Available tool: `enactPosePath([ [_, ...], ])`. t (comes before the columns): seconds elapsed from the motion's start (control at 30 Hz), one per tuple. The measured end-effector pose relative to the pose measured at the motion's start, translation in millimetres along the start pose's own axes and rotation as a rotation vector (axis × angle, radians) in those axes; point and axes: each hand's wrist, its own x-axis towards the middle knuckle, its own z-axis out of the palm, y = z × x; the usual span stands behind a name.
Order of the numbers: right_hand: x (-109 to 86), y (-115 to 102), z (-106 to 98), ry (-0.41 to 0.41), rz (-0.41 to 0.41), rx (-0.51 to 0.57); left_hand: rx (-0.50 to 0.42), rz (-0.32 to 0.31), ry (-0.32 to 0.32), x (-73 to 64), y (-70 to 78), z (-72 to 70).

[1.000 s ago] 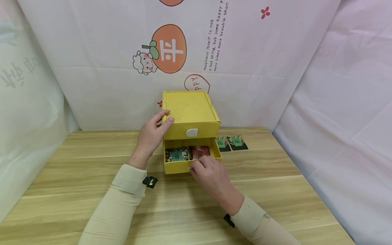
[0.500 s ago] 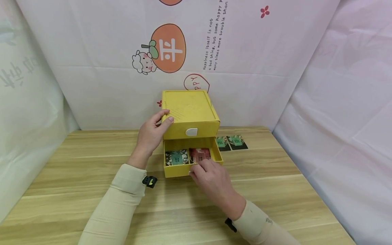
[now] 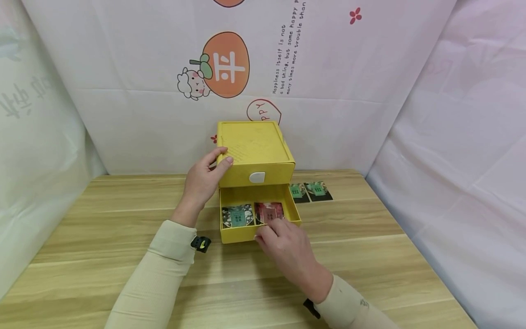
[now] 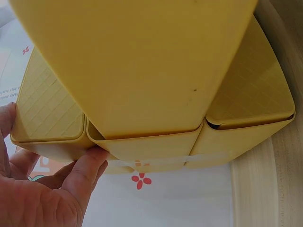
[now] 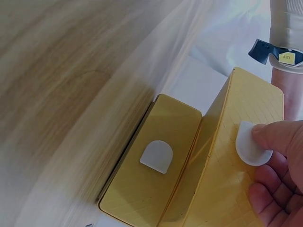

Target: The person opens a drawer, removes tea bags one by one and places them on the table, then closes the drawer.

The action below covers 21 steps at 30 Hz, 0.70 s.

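Head view: red packet (image 3: 269, 211) is lying beyond right hand (image 3: 287, 246), fingers pinching white tab (image 5: 246, 144); left hand (image 3: 201, 183) is gripping yellow box (image 3: 259, 141).

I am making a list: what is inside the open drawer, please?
The open drawer holds a green-labelled packet and a red packet. The right hand hides part of the red packet; anything beneath them is covered.
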Motion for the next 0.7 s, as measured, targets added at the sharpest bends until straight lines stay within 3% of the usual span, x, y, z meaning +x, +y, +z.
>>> enactPosePath([
  [0.7, -5.0, -7.3, -6.7, -0.014, 0.011, -0.003, 0.01, -0.001, 0.005, -0.2, 0.5, 0.8],
])
